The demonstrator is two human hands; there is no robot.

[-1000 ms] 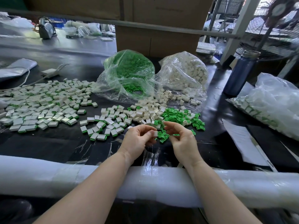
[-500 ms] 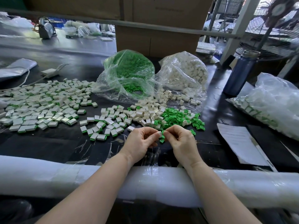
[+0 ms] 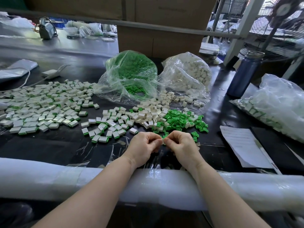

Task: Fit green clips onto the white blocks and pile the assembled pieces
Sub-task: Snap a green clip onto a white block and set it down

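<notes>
- foam-wrapped rail point(image 3: 49, 181) runs along the near edge of the surface point(image 3: 49, 145), both forearms resting over it
- left hand point(image 3: 144, 145) and right hand point(image 3: 182, 146) meet fingertip to fingertip just above the surface; each grip is curled and pinching a small piece, a white block point(image 3: 163, 142) on the left side and a green clip point(image 3: 165, 137) on the right, mostly hidden by fingers
- can't tell if the clip is seated yet; looks like mid-press
- risk: clip goes in skewed if pushed off-axis, could jam or pop out of the pinch and drop among the loose green clips point(image 3: 179, 120) just beyond, easy to lose
- risk: half-seated piece tossed in with the assembled pieces point(image 3: 41, 111) at far left would pass unnoticed
- loose white blocks point(image 3: 151, 116) lie beside the green heap, some mixed in, so a wrong pick is likely
- paper sheet point(image 3: 241, 142) to the right
- further back: bag of green clips point(image 3: 131, 71), bag of white blocks point(image 3: 189, 74), blue bottle point(image 3: 243, 74)
</notes>
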